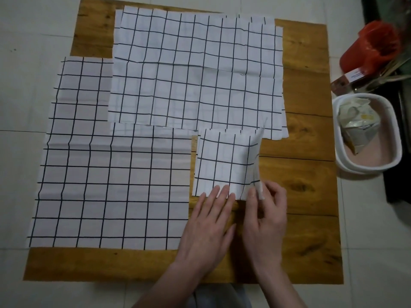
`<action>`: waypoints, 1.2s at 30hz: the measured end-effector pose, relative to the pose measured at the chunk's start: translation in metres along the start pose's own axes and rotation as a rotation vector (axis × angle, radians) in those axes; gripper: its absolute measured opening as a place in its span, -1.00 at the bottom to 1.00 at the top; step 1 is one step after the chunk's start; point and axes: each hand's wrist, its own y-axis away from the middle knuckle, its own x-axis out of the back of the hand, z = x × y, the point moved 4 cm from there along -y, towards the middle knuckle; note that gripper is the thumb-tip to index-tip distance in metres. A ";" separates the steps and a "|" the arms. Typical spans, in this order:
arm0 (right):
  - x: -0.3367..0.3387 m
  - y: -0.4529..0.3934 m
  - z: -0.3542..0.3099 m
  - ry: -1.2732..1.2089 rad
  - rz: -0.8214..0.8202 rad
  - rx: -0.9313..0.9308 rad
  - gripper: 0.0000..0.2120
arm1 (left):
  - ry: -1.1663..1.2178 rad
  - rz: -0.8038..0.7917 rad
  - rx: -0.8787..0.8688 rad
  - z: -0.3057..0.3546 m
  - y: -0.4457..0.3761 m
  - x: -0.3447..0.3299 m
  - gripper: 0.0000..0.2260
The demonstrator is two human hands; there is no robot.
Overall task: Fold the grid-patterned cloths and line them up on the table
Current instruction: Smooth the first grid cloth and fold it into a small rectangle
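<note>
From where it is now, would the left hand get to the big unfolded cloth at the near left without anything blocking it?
Probably yes. The left hand rests flat on the small folded cloth, right beside the big cloth, whose edge lies just to its left with nothing between them.

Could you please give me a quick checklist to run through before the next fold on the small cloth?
1. Left hand pins the small folded cloth near edge: ok.
2. Right hand pinches the lifted right edge: ok.
3. Bare table right of it: ok.
4. Small cloth clear of the large front cloth: ok.
5. Far edge overlaps the back cloth: cannot tell.
6. All cloths folded: not ok.
</note>
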 end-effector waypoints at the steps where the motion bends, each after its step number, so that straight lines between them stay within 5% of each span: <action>1: -0.004 0.001 -0.002 0.029 -0.009 0.056 -0.64 | 0.013 0.017 0.009 -0.004 0.002 0.002 -0.42; 6: -0.028 0.000 -0.010 0.160 -0.114 0.288 -0.54 | 0.080 0.141 0.102 -0.032 0.016 0.018 -0.45; 18: -0.074 0.002 -0.004 0.455 -0.376 0.433 -0.49 | 0.153 0.209 0.185 -0.050 0.021 0.021 -0.47; 24: -0.074 0.004 -0.001 0.427 -0.500 0.396 -0.45 | 0.191 0.239 0.183 -0.046 0.024 0.018 -0.36; 29: -0.067 -0.002 -0.002 0.308 -0.587 0.379 -0.53 | 0.134 0.228 0.170 -0.047 0.021 0.020 -0.45; 36: -0.038 -0.037 -0.006 0.105 -0.495 0.387 -0.57 | 0.059 0.214 0.021 -0.042 0.018 0.023 -0.53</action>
